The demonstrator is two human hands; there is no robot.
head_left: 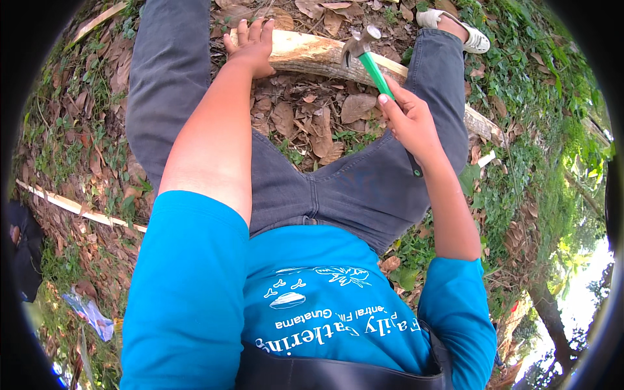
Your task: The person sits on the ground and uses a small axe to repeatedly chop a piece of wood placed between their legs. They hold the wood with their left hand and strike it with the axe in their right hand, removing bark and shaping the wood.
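A split log [309, 55], pale and bare on its top face with bark along its near side, lies across the ground between my legs. My left hand [252, 51] rests on its left end, fingers spread and pointing away from me. In my right hand [411, 120] is a claw hammer [372, 68] with a green handle, gripped partway along. The steel head is raised over the right part of the log, and the dark butt of the handle pokes out below my fist. My fingers cover the middle of the handle.
Dry leaves [320, 133] and green creepers cover the ground. Another length of wood [482, 123] shows beyond my right knee. A thin pale strip [78, 208] lies at left, near a crumpled plastic wrapper [90, 315] and a dark item [25, 250]. My right foot wears a white clog [476, 39].
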